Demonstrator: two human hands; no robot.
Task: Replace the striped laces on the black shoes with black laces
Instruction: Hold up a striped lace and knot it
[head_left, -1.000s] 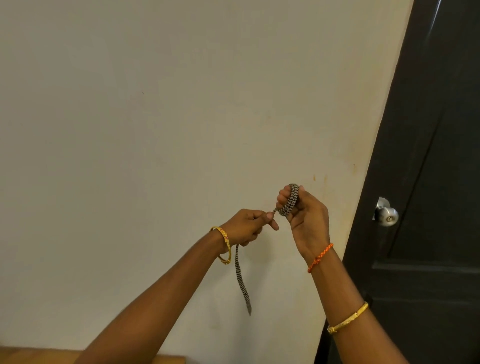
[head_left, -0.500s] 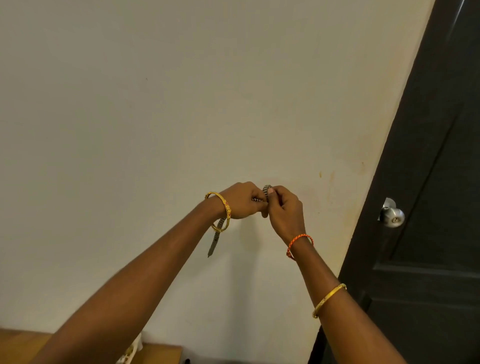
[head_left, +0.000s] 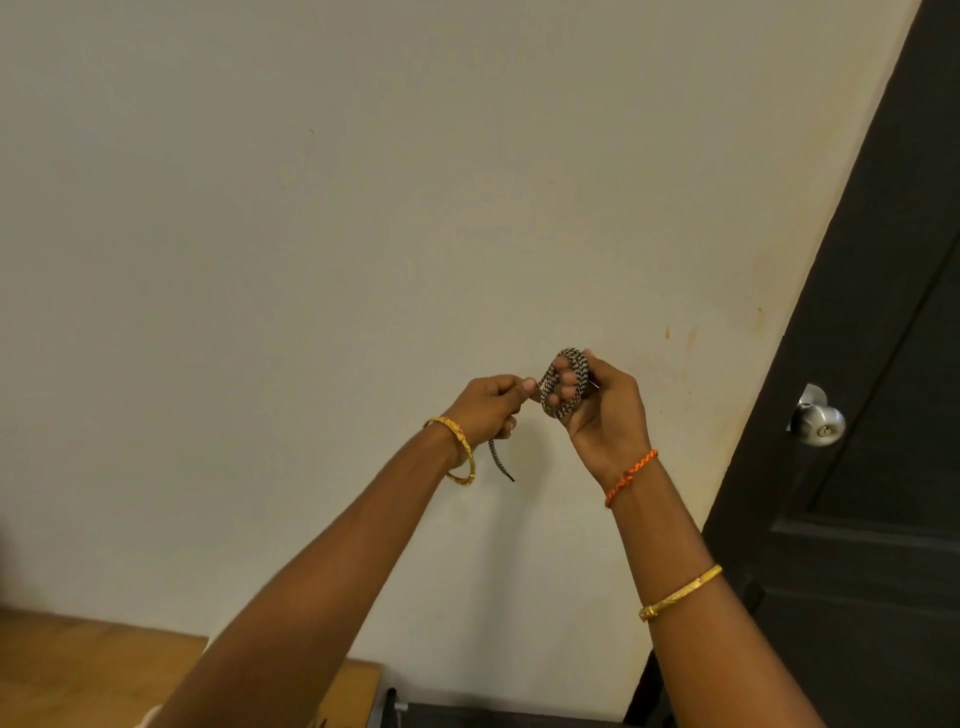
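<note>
Head view. Both hands are raised in front of a pale wall (head_left: 363, 208). The right hand (head_left: 602, 410) is held palm toward the camera, and the striped lace (head_left: 563, 384) is wound in several loops around its fingers (head_left: 563, 376), which are curled inside the coil, with the thumb lying along the coil's right side. The left hand (head_left: 491, 408) sits just beside the coil on its left; thumb and forefinger pinch the lace where it leaves the loops, and the remaining fingers are curled over it. A short free end of the lace hangs below the left hand, ending in a dark tip, clear of the wall and touching nothing else.

The left wrist carries a gold bangle (head_left: 457, 449). The right wrist carries an orange braided band (head_left: 631, 475), and a second gold bangle (head_left: 680, 592) sits further down that forearm.

At the right edge stands a dark door (head_left: 857, 467) with a round metal knob (head_left: 818, 421). At the lower left, part of a wooden table (head_left: 78, 670) shows beneath the left forearm. The shoes and the black laces fall outside the view.
</note>
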